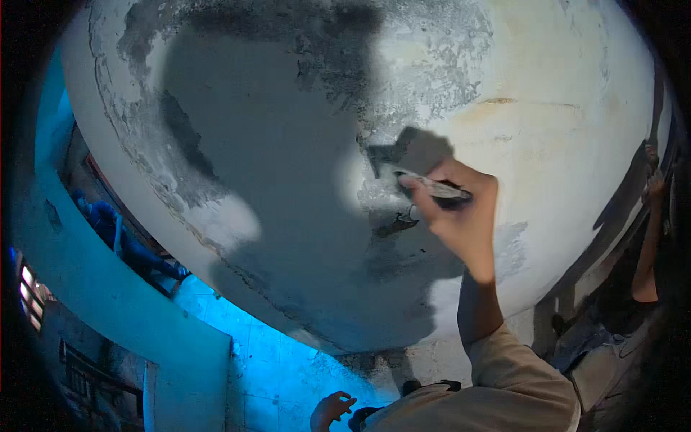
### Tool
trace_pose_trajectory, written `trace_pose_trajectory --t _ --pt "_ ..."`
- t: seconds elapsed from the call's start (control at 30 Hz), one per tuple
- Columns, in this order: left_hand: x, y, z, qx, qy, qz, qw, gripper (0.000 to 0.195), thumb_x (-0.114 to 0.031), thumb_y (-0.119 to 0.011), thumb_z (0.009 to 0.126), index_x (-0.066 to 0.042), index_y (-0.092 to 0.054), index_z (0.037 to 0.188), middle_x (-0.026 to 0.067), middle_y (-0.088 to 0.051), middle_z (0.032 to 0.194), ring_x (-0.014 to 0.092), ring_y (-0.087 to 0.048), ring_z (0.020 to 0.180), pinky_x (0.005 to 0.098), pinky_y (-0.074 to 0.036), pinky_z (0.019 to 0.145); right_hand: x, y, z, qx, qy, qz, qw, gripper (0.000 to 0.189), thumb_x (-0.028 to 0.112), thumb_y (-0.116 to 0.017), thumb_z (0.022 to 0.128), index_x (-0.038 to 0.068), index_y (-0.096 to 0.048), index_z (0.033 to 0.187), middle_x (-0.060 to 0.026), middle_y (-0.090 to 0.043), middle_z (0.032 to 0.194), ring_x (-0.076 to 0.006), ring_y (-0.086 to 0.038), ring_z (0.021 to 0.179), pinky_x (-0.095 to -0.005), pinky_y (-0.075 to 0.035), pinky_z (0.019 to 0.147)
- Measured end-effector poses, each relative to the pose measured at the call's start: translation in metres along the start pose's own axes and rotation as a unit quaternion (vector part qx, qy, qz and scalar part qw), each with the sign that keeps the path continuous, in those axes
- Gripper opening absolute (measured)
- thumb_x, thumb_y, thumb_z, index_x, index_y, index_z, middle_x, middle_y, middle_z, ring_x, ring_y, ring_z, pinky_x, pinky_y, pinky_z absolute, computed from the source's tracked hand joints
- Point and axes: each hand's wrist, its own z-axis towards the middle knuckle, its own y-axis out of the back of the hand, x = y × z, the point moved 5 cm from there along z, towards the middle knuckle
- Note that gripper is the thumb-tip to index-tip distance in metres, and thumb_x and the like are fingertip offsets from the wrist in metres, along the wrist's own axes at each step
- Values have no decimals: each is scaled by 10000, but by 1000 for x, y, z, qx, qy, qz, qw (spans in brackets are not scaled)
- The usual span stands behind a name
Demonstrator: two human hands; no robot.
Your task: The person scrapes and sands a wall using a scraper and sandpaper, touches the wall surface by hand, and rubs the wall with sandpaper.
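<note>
My right hand (459,216) is raised to a pale plastered wall (550,156), its fingers closed around a hand tool that looks like a scraper (445,190). The tool's front end is at or close to the wall surface, where paint has come away in a rough patch (426,59). A small dark chipped spot (405,217) lies just below the tool. Low down by my body, my left hand (332,409) hangs with fingers apart and nothing in it. The shadows of my head, hand and tool fall across the wall.
Another person (615,313) reaches up to the wall at the far right. At the left, a person (124,237) sits or reclines beyond a blue-lit wall edge (135,324). The tiled floor (275,362) is lit blue. A barred window (31,297) shows at the left.
</note>
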Motion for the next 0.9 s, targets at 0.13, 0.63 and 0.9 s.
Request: trace_pose_trajectory --t 0.13,0.63,0.9 --pt "27 -8 22 6 33 42 999 523 -471 -574 755 -99 -501 1116 30 -661 815 140 -549 483 294 -480 531 -4 -6 7 -21 -24 -103 994 148 65 -675 673 15 -547 617 -99 -553 574 -141 -537 480 -244 -394 463" --pt "18 0 -16 -105 -108 -65 986 373 -378 -627 753 -86 -577 980 81 -630 663 164 -516 441 297 -426 392 13 15 19 -59 -59 -5 997 128 61 -679 645 26 -559 614 -87 -531 531 -138 -527 470 -233 -392 472" --pt "21 5 -22 -73 -109 -135 982 403 -390 -642 739 -82 -573 989 89 -636 676 156 -513 423 297 -421 379 7 18 12 -43 -59 -46 996 133 62 -678 666 14 -560 627 -81 -552 549 -109 -525 483 -229 -386 466"
